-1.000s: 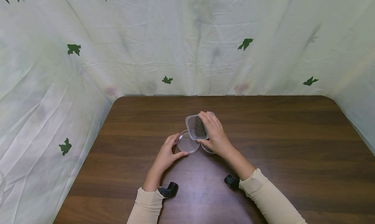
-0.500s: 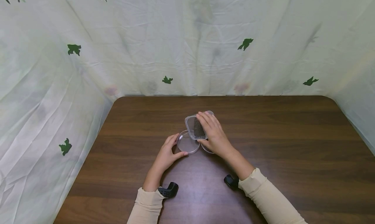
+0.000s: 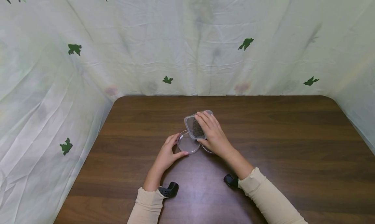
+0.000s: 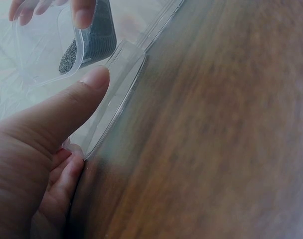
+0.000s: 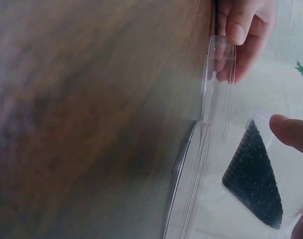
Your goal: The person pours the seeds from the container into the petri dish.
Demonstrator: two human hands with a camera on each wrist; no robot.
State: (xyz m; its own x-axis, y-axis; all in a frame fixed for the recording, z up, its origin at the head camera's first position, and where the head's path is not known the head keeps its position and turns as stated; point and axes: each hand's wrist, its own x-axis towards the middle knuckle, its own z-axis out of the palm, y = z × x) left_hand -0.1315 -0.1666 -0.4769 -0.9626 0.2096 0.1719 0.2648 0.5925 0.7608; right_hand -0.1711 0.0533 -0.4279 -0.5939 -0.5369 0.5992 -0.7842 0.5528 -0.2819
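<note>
My right hand (image 3: 215,136) grips a clear plastic container (image 3: 189,124), tilted to the left, with dark fine granules (image 5: 256,179) inside. The container hangs above a clear round dish (image 3: 187,146), its low edge over the dish's right side. Around the left rim of that dish, my left hand (image 3: 164,156) holds with thumb and fingers. In the left wrist view the granules slope toward the container's mouth, and none are seen in the dish. A second clear round dish (image 3: 207,150) sits just right of the first, partly hidden under my right hand.
A brown wooden table (image 3: 281,146) carries both dishes. Behind it and at the sides hangs a pale cloth (image 3: 140,48) with green leaf-like patches. Each wrist wears a black camera mount (image 3: 169,190).
The container has tipped slightly further left, and the granules inside have shifted a little toward its mouth. My left hand and the dish have stayed in place.
</note>
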